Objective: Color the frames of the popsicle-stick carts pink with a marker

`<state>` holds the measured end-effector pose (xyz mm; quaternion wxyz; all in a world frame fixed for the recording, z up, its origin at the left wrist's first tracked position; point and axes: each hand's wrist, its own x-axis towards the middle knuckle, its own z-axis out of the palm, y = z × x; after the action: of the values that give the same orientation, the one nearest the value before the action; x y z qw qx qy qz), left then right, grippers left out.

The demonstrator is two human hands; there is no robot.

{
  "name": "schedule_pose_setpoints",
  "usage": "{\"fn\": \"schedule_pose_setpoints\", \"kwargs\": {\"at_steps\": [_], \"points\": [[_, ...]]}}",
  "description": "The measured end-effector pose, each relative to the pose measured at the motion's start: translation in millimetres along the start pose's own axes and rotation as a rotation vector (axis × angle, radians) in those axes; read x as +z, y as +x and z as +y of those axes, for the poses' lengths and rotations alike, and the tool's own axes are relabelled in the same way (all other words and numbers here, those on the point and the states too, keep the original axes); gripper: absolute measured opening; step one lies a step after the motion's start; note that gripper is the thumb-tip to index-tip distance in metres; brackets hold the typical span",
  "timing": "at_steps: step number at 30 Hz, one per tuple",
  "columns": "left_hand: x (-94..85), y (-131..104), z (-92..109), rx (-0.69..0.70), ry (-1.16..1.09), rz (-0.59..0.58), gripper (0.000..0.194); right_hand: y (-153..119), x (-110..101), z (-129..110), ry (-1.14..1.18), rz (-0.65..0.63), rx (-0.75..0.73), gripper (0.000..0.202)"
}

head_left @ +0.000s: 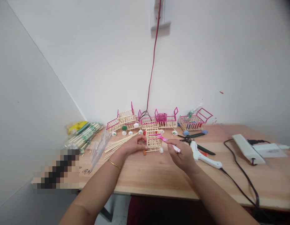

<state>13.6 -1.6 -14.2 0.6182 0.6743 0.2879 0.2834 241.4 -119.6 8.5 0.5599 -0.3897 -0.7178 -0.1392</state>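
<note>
Steadying a small stick cart [154, 144] mid-table with the left hand [138, 144], fingers curled onto its side. Gripping a pink pen [175, 149] in the right hand [181, 153], closed around the barrel, with tip against the bars. Built as a pale open lattice, pink along one upper bar. Behind, near a pink tub [162, 117], loaded into a blue-wheeled cart [193, 128]: apparently blue and red bits [198, 125].

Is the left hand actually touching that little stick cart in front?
Touching: the head view shows the left hand with fingers against the side of the stick cart.
</note>
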Motion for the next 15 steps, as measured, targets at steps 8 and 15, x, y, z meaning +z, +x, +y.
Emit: {"fn": "schedule_pose_setpoints", "kwargs": {"at_steps": [8, 15], "points": [[-0.4, 0.8, -1.4, 0.008, 0.0, -0.014, 0.052, -3.9, -2.0, 3.9, -0.013, 0.029, 0.042, 0.015], [-0.8, 1.2, -2.4, 0.016, 0.012, -0.001, 0.051, -2.8, -0.6, 2.9, -0.013, 0.001, 0.024, 0.014]]}}
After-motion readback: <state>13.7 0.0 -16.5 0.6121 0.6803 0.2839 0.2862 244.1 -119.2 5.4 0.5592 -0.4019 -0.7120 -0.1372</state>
